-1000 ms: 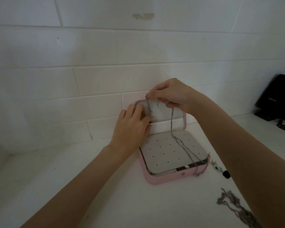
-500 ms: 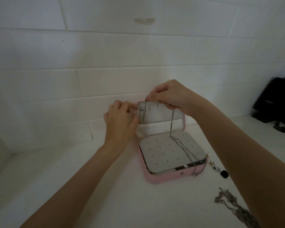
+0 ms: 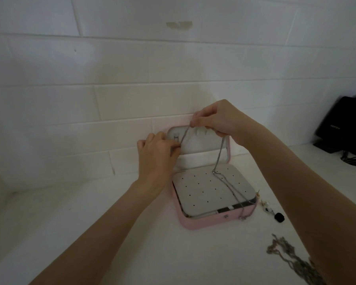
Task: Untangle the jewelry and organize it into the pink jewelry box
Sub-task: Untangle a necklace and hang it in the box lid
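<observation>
Right hand (image 3: pixel 220 120): thumb and forefinger are pinched on a silver chain (image 3: pixel 219 159) at the top edge of the raised lid; the remaining fingers are curled, and the chain also emerges beneath them at the hand's 5 o'clock. Left hand (image 3: pixel 155 154): fingertips are drawn together on the same chain's other end, at the lid's 9 o'clock edge, beside a small clasp fitting inside the lid. Between the two hands a short run of chain is held taut on a diagonal.

From the right hand the chain hangs down to the grey perforated insert (image 3: pixel 203 190), crosses it toward 5 o'clock and trails over the front rim, its end resting against the outer wall.

The pink jewelry box (image 3: pixel 206 222) lies open on the white counter (image 3: pixel 90 223), lid upright against the tiled wall (image 3: pixel 132 68).

At the box's 3 o'clock, just beside it, lie small earrings (image 3: pixel 266 205) and a black bead-like item (image 3: pixel 279 217). At 5 o'clock, well apart, lies a tangled chain pile (image 3: pixel 284 251), partly hidden by the right forearm. A black object (image 3: pixel 341 124) stands at 2 o'clock; its identity cannot be determined.
</observation>
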